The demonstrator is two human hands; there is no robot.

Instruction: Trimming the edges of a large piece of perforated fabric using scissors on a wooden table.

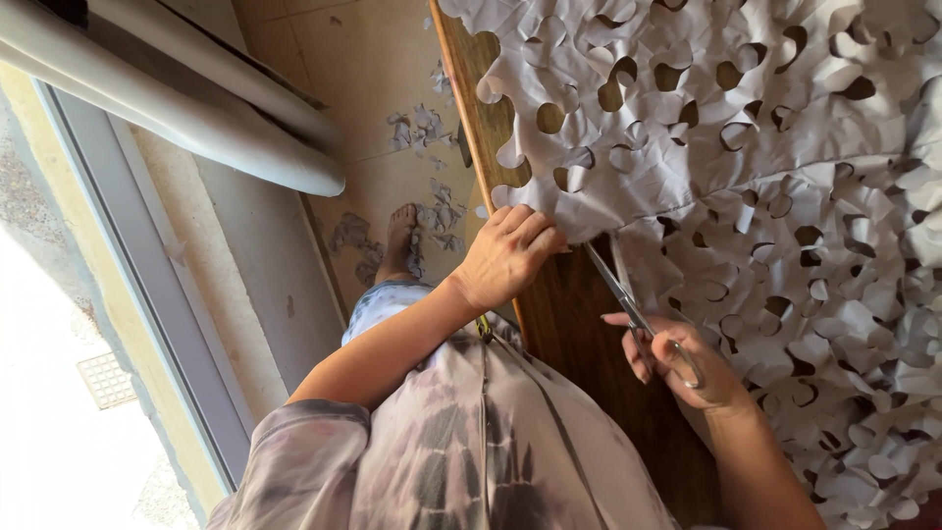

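From the head camera, your left hand [505, 257] presses down on the edge of the pale grey cut-out fabric [746, 177], fingers curled over its hem, pinching it flat where it meets the wooden surface [579, 324]. Your right hand [677, 363] has its grip clenched through the handles of the scissors [628, 304], whose blades point up toward the fabric edge just beside your left fingertips. The fabric covers most of the surface and hangs in ragged leaf-like flaps to the right.

Keep the cloth taut between the holding hand and the blades, and keep those fingertips clear of the blade line; they look close. Short, full closes should follow the curves more cleanly. Grey scraps [432, 211] lie on the tiled floor [343, 59] near your bare foot [400, 240].
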